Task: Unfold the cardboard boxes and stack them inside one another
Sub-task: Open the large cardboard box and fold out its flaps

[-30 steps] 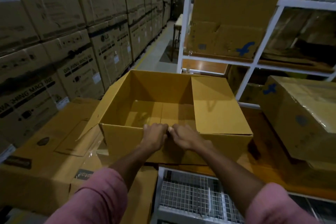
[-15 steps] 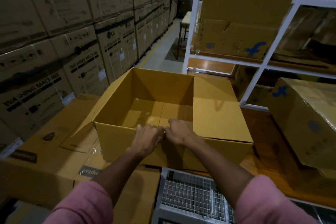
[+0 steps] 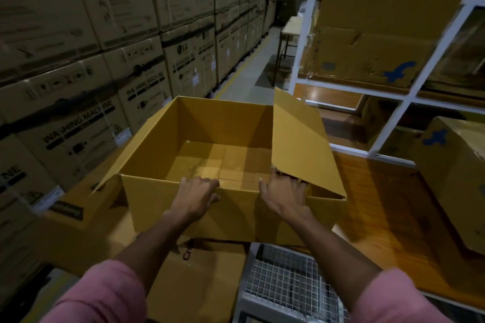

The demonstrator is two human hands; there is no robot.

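Observation:
An open brown cardboard box (image 3: 236, 217) stands in front of me, its inside empty. Its left flap (image 3: 136, 149) hangs outward. The right flap (image 3: 299, 144) is tilted up over the box's right side. My left hand (image 3: 195, 195) grips the near wall's rim, fingers over the edge and thumb on the outside. My right hand (image 3: 284, 194) is at the near right corner with spread fingers touching the underside of the right flap.
Stacked washing-machine cartons (image 3: 78, 126) wall off the left. A white rack (image 3: 393, 102) holding cartons stands on the right, with a wrapped carton (image 3: 456, 181) on the wooden table (image 3: 380, 212). A wire mesh tray (image 3: 283, 288) and flat cartons (image 3: 199, 280) lie below.
My hands were together at the middle of the near rim and have moved apart. The right flap, lying flat over the box before, has been raised to a tilt.

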